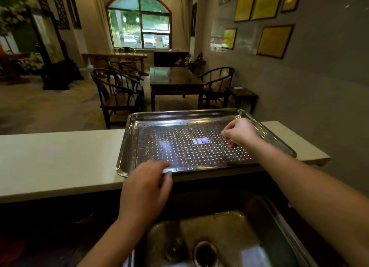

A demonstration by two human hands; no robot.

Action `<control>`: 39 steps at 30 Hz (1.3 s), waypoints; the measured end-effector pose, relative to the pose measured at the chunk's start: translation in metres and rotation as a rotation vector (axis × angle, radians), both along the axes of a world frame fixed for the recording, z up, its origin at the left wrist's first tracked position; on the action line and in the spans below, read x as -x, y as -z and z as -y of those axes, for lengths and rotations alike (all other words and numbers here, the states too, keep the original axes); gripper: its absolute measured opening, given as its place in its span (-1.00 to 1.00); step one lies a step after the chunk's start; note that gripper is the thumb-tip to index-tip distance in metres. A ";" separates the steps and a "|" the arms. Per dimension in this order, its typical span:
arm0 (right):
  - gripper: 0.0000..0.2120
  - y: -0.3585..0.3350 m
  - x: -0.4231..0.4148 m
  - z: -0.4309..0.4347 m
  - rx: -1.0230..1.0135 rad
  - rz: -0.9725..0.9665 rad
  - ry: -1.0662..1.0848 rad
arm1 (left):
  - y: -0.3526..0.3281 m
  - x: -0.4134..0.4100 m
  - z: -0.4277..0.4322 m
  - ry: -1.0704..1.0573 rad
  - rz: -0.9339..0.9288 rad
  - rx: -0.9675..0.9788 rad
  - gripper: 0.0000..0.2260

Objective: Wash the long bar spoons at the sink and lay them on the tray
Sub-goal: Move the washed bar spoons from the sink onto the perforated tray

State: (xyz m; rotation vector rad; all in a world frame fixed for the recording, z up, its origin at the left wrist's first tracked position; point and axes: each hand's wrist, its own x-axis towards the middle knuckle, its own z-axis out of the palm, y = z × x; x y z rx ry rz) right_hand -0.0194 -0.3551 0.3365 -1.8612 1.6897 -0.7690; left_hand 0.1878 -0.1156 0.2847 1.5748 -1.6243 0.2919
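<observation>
A steel tray (pixel 129 127) with a perforated insert sits on the white counter (pixel 60 159) behind the sink (pixel 229 226). One long thin bar spoon (pixel 180 147) lies on the insert, stem running front to back near the middle. My right hand (pixel 239 132) hovers over the tray's right part, fingers pinched downward on another thin bar spoon stem, mostly hidden by the hand. My left hand (pixel 145 187) is at the tray's front rim, fingers on top and thumb under the edge, slightly blurred.
A small blue-and-white sticker (pixel 200 141) sits at the insert's middle. The sink has a dark drain (pixel 205 252) and no water running. Beyond the counter are dark wooden chairs (pixel 117 95), a table (pixel 175 79) and a grey wall on the right.
</observation>
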 end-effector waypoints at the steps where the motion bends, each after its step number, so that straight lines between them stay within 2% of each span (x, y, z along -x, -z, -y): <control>1: -0.94 0.000 -0.002 0.003 0.005 -0.040 -0.018 | -0.014 0.000 0.015 -0.011 0.006 -0.037 -0.88; 7: -0.88 0.019 -0.034 0.022 -0.099 -0.224 -0.205 | -0.032 -0.002 0.138 -0.210 -0.053 -0.586 -0.89; 10: -0.84 0.034 -0.049 0.034 -0.119 -0.317 -0.227 | -0.015 -0.003 0.179 -0.282 -0.091 -0.717 -0.95; 14: -0.73 0.053 -0.059 0.045 -0.088 -0.448 -0.234 | 0.006 -0.005 0.208 -0.344 -0.127 -0.807 -0.84; 20: -0.82 0.072 -0.072 0.051 -0.048 -0.443 -0.175 | 0.018 0.003 0.231 -0.363 -0.095 -0.840 -0.76; 26: -0.86 0.078 -0.077 0.052 -0.025 -0.435 -0.137 | 0.027 0.010 0.242 -0.336 -0.102 -0.804 -0.96; 29: -0.91 0.077 -0.080 0.050 -0.019 -0.428 -0.153 | 0.030 0.009 0.243 -0.331 -0.124 -0.785 -0.93; 34: -0.82 0.075 -0.081 0.046 -0.008 -0.416 -0.164 | 0.031 0.012 0.239 -0.315 -0.145 -0.770 -0.86; 39: -0.95 0.072 -0.079 0.045 -0.035 -0.387 -0.175 | 0.028 0.014 0.234 -0.321 -0.135 -0.748 -0.81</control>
